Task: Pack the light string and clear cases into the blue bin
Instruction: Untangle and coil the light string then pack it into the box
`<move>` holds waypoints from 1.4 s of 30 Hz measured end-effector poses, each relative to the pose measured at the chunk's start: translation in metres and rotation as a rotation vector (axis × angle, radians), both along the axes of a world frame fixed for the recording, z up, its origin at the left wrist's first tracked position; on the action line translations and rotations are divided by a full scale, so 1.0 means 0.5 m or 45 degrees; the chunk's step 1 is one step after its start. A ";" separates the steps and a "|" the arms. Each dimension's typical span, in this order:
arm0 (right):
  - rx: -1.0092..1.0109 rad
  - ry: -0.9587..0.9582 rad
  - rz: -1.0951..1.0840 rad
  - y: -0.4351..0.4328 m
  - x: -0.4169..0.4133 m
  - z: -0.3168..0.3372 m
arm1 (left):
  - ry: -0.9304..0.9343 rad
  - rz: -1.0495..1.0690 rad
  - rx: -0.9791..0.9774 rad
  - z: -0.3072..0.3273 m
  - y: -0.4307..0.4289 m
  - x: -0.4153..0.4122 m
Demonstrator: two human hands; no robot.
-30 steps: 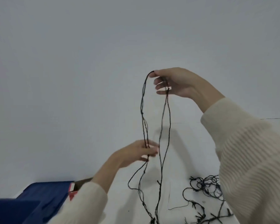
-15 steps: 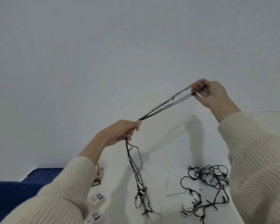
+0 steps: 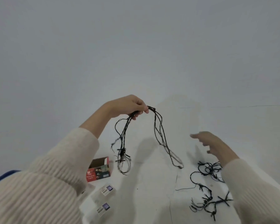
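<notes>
Loops of the black light string (image 3: 157, 126) hang from the left hand (image 3: 129, 105), pinched tight between thumb and fingers up over the middle of the white bench (image 3: 152, 191). Both sides of the bundle drape down, one side to a knot of bulbs just above the red box (image 3: 99, 170), the other trailing toward the bench's right side. Right hand (image 3: 213, 143) is off the string, fingers spread and loose, gripping nothing, hovering above the rest of the string, which lies tangled on the bench toward its right edge. That red box sits open near the left edge; the white lettering on its front looks like "LED", with smaller lines below too blurred to read. Two clear cases (image 3: 103, 198) lie on the bench toward its near left corner, each with a white label and a small purple patch, print too small to make out. Sliver of the blue bin (image 3: 0, 177) peeks out at far left, behind the cream sleeve (image 3: 39, 183).
</notes>
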State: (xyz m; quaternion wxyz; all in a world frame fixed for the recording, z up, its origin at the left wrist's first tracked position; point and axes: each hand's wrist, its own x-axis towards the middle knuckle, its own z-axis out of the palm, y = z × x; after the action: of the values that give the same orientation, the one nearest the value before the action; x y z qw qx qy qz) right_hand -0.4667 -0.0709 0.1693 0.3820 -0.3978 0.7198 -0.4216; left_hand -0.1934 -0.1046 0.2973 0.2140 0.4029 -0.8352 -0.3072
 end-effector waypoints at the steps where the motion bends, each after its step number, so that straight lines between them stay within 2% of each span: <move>1: -0.135 0.008 0.156 0.000 0.026 0.035 | -0.034 -0.018 0.002 0.000 0.003 -0.007; 3: -0.357 -0.043 0.580 0.005 0.087 0.108 | -0.082 -0.062 0.018 -0.006 0.011 -0.024; 5: -0.411 0.094 0.917 0.007 0.142 0.153 | -0.062 -0.104 0.023 -0.020 0.018 -0.038; 6: -0.424 0.191 0.990 0.006 0.164 0.168 | -0.038 -0.108 0.017 -0.029 0.020 -0.042; 9: -0.409 0.651 0.899 0.008 0.206 0.185 | 0.100 -0.026 0.024 -0.057 0.024 -0.034; 11: -0.437 0.974 0.707 0.008 0.215 0.187 | 0.312 0.021 0.100 -0.085 0.029 -0.025; 12: -0.501 1.044 0.619 0.007 0.215 0.190 | 0.455 0.019 0.158 -0.101 0.033 -0.022; 14: -0.642 1.051 0.494 0.004 0.212 0.197 | 0.736 -0.013 0.278 -0.136 0.041 -0.021; 16: -0.700 0.944 0.431 0.009 0.205 0.211 | 0.866 -0.038 0.331 -0.170 0.046 -0.025; 21: -0.789 0.641 0.257 0.024 0.185 0.247 | 0.724 -0.088 0.352 -0.241 0.051 -0.044; 24: -0.818 0.525 0.206 0.028 0.173 0.264 | 0.759 0.050 0.406 -0.272 0.057 -0.054; 26: -0.845 0.551 0.198 0.029 0.170 0.268 | 0.600 0.240 0.240 -0.300 0.051 -0.065; 28: -0.895 0.567 0.164 0.027 0.174 0.265 | 0.263 0.410 -0.033 -0.335 0.036 -0.071; 29: -0.929 0.550 0.126 0.025 0.176 0.265 | 0.144 0.448 -0.085 -0.356 0.029 -0.070; 31: -1.007 0.471 0.033 0.024 0.177 0.273 | 0.007 0.460 -0.005 -0.400 0.027 -0.063; 33: -1.027 0.447 0.002 0.025 0.174 0.286 | -0.019 0.467 0.144 -0.438 0.034 -0.052; 36: -0.848 0.574 0.219 0.031 0.178 0.288 | 0.023 0.410 0.229 -0.445 0.041 -0.044; 38: -0.731 0.712 0.369 0.032 0.183 0.279 | 0.135 0.253 0.408 -0.401 0.040 -0.041; 40: -0.694 0.856 0.460 0.031 0.182 0.274 | 0.392 0.090 0.582 -0.337 0.038 -0.033; 42: -0.674 0.951 0.539 0.032 0.182 0.272 | 0.735 0.028 0.582 -0.262 0.048 -0.028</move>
State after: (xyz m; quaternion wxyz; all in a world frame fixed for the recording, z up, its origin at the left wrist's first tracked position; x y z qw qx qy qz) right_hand -0.3759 -0.0551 0.3051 0.0615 -0.7421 0.5793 -0.3317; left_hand -0.2073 -0.0807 0.1665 0.3485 0.3460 -0.6459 -0.5845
